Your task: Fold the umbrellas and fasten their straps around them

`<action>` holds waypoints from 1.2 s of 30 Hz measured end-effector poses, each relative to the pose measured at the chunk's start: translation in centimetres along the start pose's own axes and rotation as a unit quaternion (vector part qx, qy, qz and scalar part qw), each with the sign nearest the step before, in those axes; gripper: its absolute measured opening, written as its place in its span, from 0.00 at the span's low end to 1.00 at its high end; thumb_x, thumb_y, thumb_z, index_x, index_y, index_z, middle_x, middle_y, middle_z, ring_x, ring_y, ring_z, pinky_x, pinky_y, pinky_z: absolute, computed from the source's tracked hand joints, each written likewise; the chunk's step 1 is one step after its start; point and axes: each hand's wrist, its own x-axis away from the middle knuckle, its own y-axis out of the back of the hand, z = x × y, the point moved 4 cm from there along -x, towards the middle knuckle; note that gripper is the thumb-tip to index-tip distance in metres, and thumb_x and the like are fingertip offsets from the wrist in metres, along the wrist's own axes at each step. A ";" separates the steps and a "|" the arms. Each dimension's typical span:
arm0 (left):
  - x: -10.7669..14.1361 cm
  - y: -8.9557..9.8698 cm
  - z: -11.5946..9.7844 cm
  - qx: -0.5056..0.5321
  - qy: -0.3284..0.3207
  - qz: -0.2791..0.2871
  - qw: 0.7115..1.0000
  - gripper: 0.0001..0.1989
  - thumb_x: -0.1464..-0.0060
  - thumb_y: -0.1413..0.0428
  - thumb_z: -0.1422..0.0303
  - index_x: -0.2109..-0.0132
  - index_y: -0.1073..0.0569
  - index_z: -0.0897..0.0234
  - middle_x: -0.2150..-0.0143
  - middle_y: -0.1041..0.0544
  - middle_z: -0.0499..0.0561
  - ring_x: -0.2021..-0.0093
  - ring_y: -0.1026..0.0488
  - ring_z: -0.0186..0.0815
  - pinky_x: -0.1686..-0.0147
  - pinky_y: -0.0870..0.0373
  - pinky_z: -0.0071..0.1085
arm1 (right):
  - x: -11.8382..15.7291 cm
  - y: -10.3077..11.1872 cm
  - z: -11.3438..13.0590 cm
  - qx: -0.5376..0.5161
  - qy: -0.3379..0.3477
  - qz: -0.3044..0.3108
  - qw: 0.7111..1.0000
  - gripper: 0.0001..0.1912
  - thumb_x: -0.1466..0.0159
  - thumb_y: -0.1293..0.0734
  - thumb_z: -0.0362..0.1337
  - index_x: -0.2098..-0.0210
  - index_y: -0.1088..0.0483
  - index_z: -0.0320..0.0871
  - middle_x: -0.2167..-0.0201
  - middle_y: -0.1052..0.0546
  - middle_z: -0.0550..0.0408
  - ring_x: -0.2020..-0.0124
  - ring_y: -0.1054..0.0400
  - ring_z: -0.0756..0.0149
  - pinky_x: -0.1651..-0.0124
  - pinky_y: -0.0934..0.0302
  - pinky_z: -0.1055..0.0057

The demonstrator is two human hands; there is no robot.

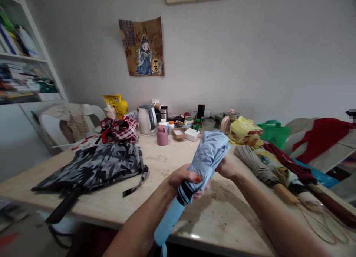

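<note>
While left hand [182, 174] grips the blue umbrella [204, 160] near its handle [169, 220], right hand [227, 168] clasps the canopy's [214, 141] far side; even pressure should keep folds flat

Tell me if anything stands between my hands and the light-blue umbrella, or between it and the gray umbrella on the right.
Nothing visible separates the left hand from the light-blue umbrella; the right hand meets its canopy, fingers hidden. Toward the gray umbrella, only that right hand and its wrist appear between.
</note>
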 end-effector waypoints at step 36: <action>0.8 1.9 -2.4 -0.117 -0.162 -0.169 0.965 0.18 0.61 0.36 0.60 0.68 0.29 0.71 0.77 0.32 0.47 0.83 0.38 0.26 0.84 0.45 0.23 | 2.1 -2.3 5.6 -0.069 0.006 -0.038 0.997 0.20 0.46 0.30 0.55 0.76 0.32 0.44 0.81 0.36 0.61 0.79 0.49 0.73 0.77 0.57 0.73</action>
